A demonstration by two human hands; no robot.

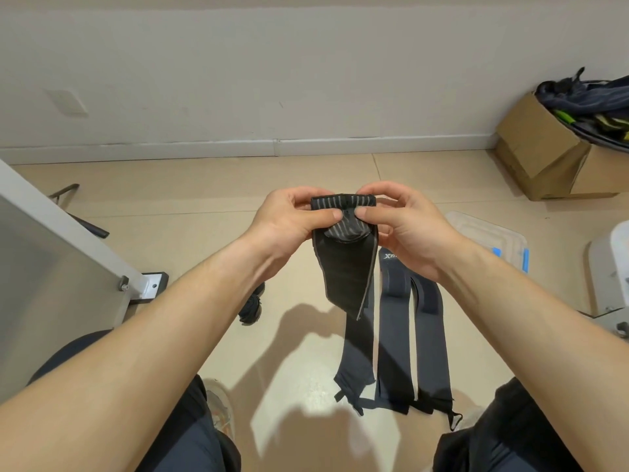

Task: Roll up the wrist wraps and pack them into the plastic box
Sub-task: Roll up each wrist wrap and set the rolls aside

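Observation:
A black wrist wrap (345, 267) with grey stripes hangs in the air at the centre of the head view. Its top end is folded into a small roll. My left hand (289, 219) pinches the left side of that roll and my right hand (405, 223) pinches the right side, thumbs meeting at the middle. Three more dark wraps (396, 335) lie flat side by side on the floor below, between my knees. A clear plastic box (490, 240) with blue clips sits on the floor at the right, partly hidden by my right hand.
A rolled dark wrap (251, 310) lies on the floor left of centre. A grey metal frame (68, 260) stands at the left. Cardboard boxes (544, 155) with dark gear sit at the back right. White equipment (609, 277) stands at the right edge.

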